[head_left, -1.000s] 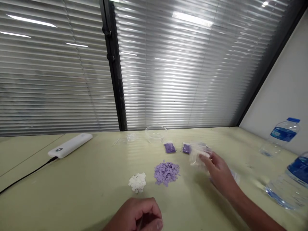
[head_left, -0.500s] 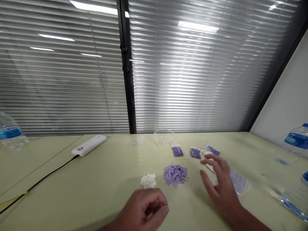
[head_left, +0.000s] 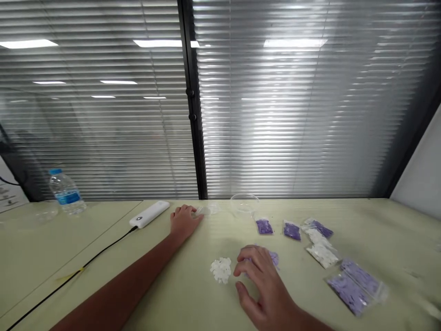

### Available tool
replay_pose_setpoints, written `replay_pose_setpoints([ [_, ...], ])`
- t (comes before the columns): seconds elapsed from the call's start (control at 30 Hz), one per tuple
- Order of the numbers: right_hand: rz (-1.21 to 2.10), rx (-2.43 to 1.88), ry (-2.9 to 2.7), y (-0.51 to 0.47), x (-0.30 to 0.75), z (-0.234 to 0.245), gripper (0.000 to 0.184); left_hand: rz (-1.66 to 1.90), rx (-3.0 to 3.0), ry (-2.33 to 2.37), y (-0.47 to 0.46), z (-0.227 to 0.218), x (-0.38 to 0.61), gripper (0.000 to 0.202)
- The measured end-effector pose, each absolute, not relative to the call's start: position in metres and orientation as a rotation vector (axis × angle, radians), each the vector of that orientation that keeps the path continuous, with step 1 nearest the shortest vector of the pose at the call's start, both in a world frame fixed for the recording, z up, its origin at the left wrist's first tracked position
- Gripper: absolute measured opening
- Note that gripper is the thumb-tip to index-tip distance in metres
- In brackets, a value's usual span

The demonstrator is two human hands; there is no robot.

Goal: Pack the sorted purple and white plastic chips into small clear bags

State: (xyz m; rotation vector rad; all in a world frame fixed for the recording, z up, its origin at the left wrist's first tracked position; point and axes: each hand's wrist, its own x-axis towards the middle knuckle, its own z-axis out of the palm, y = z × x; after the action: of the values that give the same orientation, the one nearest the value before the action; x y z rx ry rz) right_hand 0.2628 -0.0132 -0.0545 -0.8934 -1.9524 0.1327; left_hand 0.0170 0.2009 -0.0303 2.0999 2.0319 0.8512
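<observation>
Fingers (head_left: 181,212) near table's far edge (head_left: 310,199)

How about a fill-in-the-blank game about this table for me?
Beside the right hand lies a small pile of ____ flakes.
The left hand is next to a clear plastic ____.
The water bottle has a ____ cap.
The cable of the power bank is ____.

Missing words: white, bag, blue, black.
</observation>
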Motion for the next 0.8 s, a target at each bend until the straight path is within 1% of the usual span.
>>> replay_pose_setpoints([
  [0.2,0.335,-1.010,-1.721,-0.004,0.272,-0.058,0.013,0.845,2.007,1.877,0.192,-0.013,0.018,0.033],
  [0.27,0.390,-1.032,-1.666,-0.001,0.273,-0.059,0.008,0.877,1.950,1.787,0.177,-0.003,0.022,0.028],
  [0.33,0.440,-1.045,-1.632,0.000,0.275,-0.058,0.005,0.891,1.896,1.646,0.152,0.007,0.031,0.029],
  [0.43,0.491,-1.011,-1.603,-0.006,0.277,-0.053,0.010,0.834,1.834,1.373,0.100,0.017,0.045,0.029],
  [0.5,0.497,-0.942,-1.627,-0.012,0.279,-0.048,0.015,0.757,1.742,1.252,0.062,0.016,0.052,0.020],
  [0.53,0.506,-0.891,-1.668,-0.016,0.279,-0.046,0.017,0.680,1.586,1.133,0.044,0.014,0.053,0.015],
  [0.6,0.567,-0.760,-1.783,-0.023,0.277,-0.044,0.017,0.571,1.362,0.956,0.016,0.006,0.052,0.020],
  [0.63,0.648,-0.715,-1.836,-0.026,0.275,-0.045,0.019,0.469,1.301,0.872,0.007,0.002,0.050,0.023],
  [0.67,0.752,-0.688,-1.859,-0.029,0.272,-0.046,0.025,0.444,1.311,0.826,0.001,-0.004,0.048,0.030],
  [0.73,1.052,-0.758,-1.813,-0.033,0.267,-0.052,0.036,0.478,1.332,0.825,-0.002,-0.015,0.044,0.040],
  [0.8,1.363,-0.844,-1.682,-0.034,0.262,-0.060,0.040,0.573,1.310,0.871,0.002,-0.024,0.041,0.045],
])
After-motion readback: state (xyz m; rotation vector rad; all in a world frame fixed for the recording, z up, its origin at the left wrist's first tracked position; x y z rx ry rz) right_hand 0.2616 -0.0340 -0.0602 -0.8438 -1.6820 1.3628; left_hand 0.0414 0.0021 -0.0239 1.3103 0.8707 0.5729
